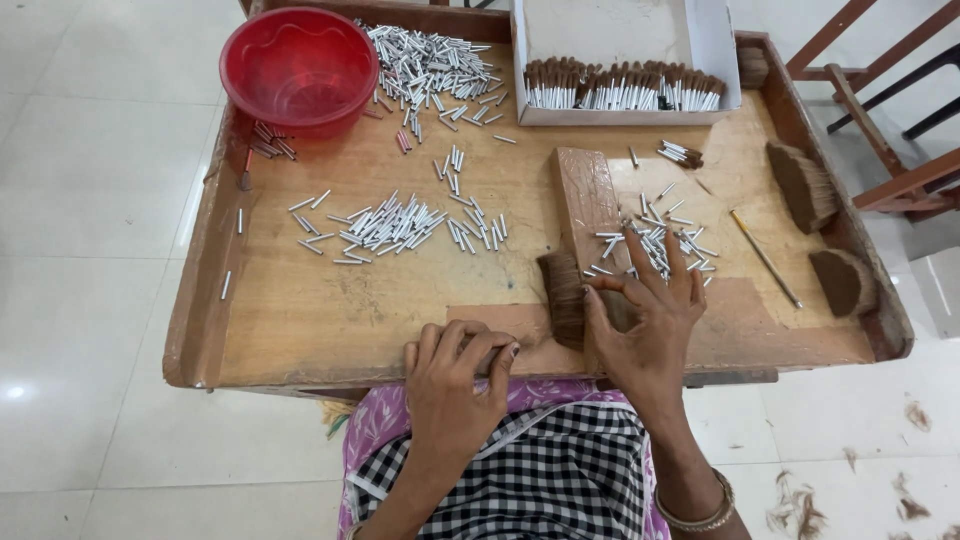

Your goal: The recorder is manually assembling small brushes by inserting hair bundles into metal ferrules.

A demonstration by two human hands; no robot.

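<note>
The right hand (648, 312) lies flat on the surface (330, 310), fingers spread and apart, gripping nothing; its thumb touches the right edge of a bundle of brown fibre (563, 297), and its fingertips rest on a scatter of short white tubes (655, 240). The fibre bundle therefore lies just to the left of the right hand, between the two hands, at the near end of one upright wooden block (587, 195). The left hand (455, 375) rests at the near rim of the surface with its fingers curled together; whether they pinch a small item cannot be told. Beyond the left hand lies a second, larger scatter of white tubes (385, 225); the individual tubes are too many to count. A third heap of tubes (430, 60) lies at the far edge, just beside one red plastic bowl (300, 65). One white cardboard box (700, 40) at the far right holds a row of finished tubes with brown fibre tips (620, 88). Two further fibre bundles (803, 185) lie along the right rim, well apart from the hand. One thin stick (765, 258) lies between them and the right-hand tube scatter. Loose fibre tufts (800, 510) lie on the tiled floor (90, 180).
</note>
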